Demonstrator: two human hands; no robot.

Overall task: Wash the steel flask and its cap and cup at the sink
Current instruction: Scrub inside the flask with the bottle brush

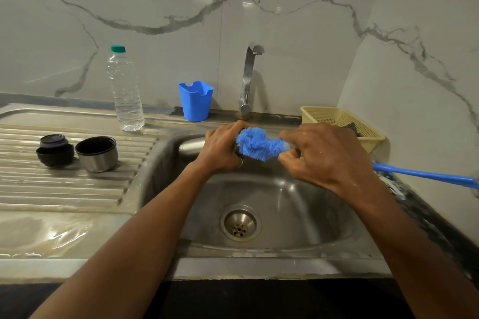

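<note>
My left hand grips the steel flask near its mouth and holds it sideways over the sink basin. The flask's body points left and is mostly hidden behind my hand. My right hand pinches a blue bottle brush just behind its bristle head, which sits at the flask's mouth. The brush's long blue handle runs off to the right. On the draining board stand the steel cup, mouth up, and the black cap to its left.
A clear water bottle with a green lid and a blue plastic holder stand at the back. The tap rises behind the basin with no water running. A yellow basket sits at the back right. The drain lies below my hands.
</note>
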